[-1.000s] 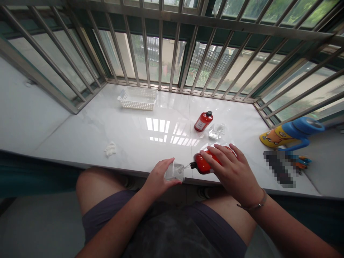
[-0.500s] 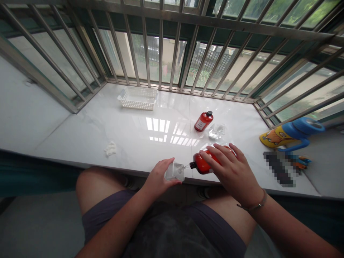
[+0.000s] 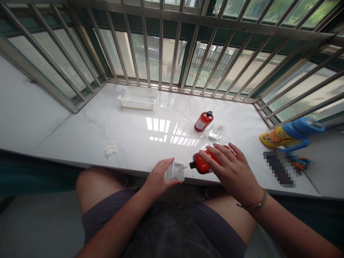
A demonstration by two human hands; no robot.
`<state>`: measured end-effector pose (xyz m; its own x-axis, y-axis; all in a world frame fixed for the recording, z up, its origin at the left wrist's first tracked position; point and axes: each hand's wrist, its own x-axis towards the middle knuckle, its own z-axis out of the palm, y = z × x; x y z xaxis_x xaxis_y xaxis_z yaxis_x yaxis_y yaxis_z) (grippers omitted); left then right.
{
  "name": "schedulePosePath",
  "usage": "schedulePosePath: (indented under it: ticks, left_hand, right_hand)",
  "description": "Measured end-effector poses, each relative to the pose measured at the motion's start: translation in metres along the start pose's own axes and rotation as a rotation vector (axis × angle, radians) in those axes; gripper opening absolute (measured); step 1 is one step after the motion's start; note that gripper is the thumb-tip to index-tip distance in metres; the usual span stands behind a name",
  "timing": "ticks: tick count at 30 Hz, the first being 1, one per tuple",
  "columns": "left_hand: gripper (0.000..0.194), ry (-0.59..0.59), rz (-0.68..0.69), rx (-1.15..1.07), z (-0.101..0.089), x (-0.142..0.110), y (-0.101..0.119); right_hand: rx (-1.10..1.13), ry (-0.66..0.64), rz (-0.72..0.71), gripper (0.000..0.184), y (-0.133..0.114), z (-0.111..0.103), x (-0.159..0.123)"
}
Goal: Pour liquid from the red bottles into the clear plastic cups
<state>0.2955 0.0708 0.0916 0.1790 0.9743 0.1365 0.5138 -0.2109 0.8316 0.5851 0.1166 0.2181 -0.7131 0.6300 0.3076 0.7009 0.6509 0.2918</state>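
My right hand (image 3: 231, 172) is wrapped round a red bottle (image 3: 201, 164) tipped on its side near the front edge of the white marble sill (image 3: 129, 136). The bottle's black neck points left at a small clear container (image 3: 176, 171). My left hand (image 3: 158, 179) grips that clear container from its left side. The neck and the container's opening are almost touching.
A second red bottle (image 3: 203, 120) with a black cap lies farther back, beside a small clear glass piece (image 3: 216, 131). A white basket (image 3: 138, 98) stands at the back by the metal bars. A crumpled white tissue (image 3: 110, 148) lies left. A blue and yellow water bottle (image 3: 291, 132) lies right.
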Motion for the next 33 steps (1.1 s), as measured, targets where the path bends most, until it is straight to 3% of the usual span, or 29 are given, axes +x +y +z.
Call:
schedulePosePath:
  ticks: [33]
  left_hand:
    - [0.087,-0.01,-0.016,-0.015,-0.0007,-0.0002,0.0009]
  right_hand:
    - [0.003,0.002,-0.039,0.056,-0.0001,-0.0072,0.0076]
